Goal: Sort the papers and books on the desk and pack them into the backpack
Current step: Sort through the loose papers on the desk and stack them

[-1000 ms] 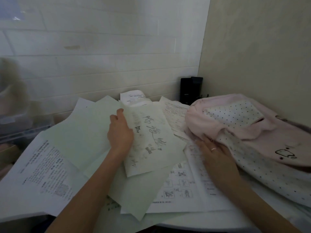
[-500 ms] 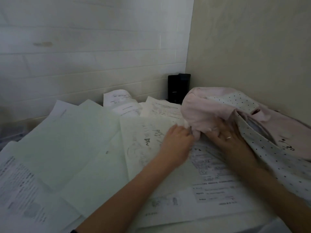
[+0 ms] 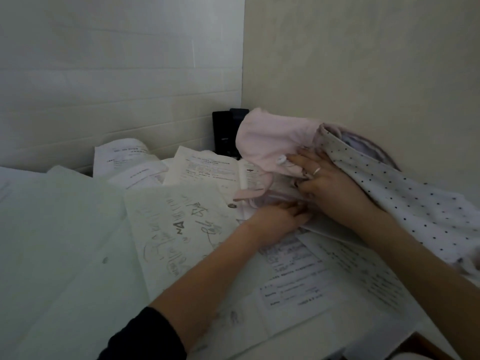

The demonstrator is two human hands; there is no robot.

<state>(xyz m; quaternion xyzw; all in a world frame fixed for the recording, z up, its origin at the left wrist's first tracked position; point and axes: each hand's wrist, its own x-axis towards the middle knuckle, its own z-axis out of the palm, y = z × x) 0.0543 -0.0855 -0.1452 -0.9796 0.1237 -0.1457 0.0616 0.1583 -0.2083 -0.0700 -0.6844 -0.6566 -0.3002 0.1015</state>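
Note:
A pink backpack [image 3: 270, 141] with a white dotted lining [image 3: 405, 196] lies at the right against the wall, its flap lifted. My right hand [image 3: 324, 180], with a ring on one finger, reaches into the backpack's opening and holds the pink fabric. My left hand [image 3: 275, 219] lies flat, fingers straight, touching the backpack's lower edge where it meets the papers. A scribbled sheet [image 3: 179, 229] lies just left of my left hand. Printed worksheets [image 3: 293, 276] spread under both forearms.
Pale green sheets [image 3: 59, 242] cover the desk's left side. More printed papers [image 3: 124, 157] curl up at the back. A black box [image 3: 224, 133] stands in the corner behind the backpack. Walls close off the back and the right.
My left hand let go of the scribbled sheet and moved right to the backpack's edge. My right hand pushed further into the backpack, whose flap rose.

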